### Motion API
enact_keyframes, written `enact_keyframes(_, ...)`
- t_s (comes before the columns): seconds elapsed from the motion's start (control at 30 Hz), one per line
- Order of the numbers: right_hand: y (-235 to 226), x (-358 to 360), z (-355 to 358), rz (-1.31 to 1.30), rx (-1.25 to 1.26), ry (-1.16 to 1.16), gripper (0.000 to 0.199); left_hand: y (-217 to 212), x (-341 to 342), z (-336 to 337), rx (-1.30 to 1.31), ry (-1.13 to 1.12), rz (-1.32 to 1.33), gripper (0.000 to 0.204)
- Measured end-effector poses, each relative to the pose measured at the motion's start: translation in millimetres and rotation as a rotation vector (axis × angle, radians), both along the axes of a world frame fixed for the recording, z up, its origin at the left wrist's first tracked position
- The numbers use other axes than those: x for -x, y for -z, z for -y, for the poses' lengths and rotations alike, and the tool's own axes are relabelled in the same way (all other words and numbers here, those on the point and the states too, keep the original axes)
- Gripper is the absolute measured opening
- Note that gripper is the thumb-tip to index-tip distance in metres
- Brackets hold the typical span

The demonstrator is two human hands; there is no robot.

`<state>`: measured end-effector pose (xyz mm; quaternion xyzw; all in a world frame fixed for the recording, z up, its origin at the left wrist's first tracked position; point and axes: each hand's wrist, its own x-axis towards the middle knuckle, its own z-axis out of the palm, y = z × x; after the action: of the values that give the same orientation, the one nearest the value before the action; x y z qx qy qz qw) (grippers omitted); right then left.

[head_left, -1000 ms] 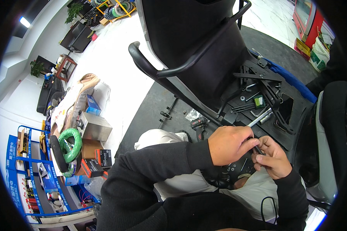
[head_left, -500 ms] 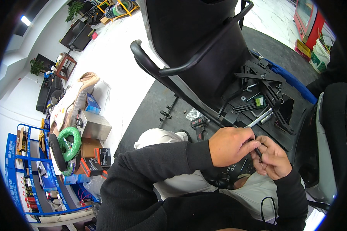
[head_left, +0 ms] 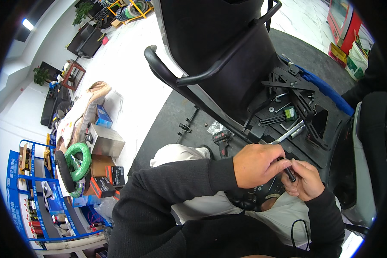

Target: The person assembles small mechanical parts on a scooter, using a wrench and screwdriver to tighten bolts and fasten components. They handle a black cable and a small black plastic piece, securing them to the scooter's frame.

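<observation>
Both hands are working over the lap: left hand (head_left: pixel 257 165) and right hand (head_left: pixel 306 180) fingers are pinching a small black bolt (head_left: pixel 289 173) between them. Black chair frame (head_left: pixel 219 73) is lying just ahead on the dark mat (head_left: pixel 172 116).

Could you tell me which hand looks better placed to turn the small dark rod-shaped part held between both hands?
Probably the left hand: its fingertips pinch the upper end of the dark rod-shaped part from above, while the right hand cups it from below, steadying it.
</observation>
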<state>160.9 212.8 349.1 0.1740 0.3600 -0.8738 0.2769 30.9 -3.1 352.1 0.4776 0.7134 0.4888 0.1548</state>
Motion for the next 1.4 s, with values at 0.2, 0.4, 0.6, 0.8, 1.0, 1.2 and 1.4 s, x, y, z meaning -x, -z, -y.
enact_keyframes(0.2, 5.2, -4.8, 12.3, -0.12, -0.145, 0.093, 0.035, 0.9, -0.8, 0.3, -0.022, 0.01, -0.016, 0.023)
enact_keyframes(0.4, 2.8, -2.3, 2.1, -0.008, -0.058, 0.059, 0.031, 1.5, -1.2, 0.0, -0.018, 0.01, -0.01, 0.023)
enact_keyframes(0.6, 13.4, -4.1, 1.8, -0.079, -0.073, -0.003, 0.03, 0.0, -2.2, 0.2, -0.039, -0.004, -0.021, 0.022)
enact_keyframes(0.8, -0.1, -4.4, 6.3, -0.123, -0.065, 0.035, 0.025, -1.0, 0.0, -0.4, -0.055, -0.009, 0.011, 0.021)
enact_keyframes(1.0, 6.6, 2.2, 9.4, -0.021, -0.116, 0.118, 0.023, 2.7, 1.0, -0.2, -0.042, -0.009, 0.171, 0.02)
enact_keyframes(1.2, 15.5, 2.2, 10.4, -0.124, -0.47, 0.176, 0.04, 18.7, 3.7, -4.6, 0.07, 0.003, 0.636, 0.016)
enact_keyframes(1.4, 4.0, 1.4, 7.8, -0.276, -0.796, 0.066, 0.034, 33.7, 7.4, -5.9, 0.157, -0.055, 1.075, 0.014)
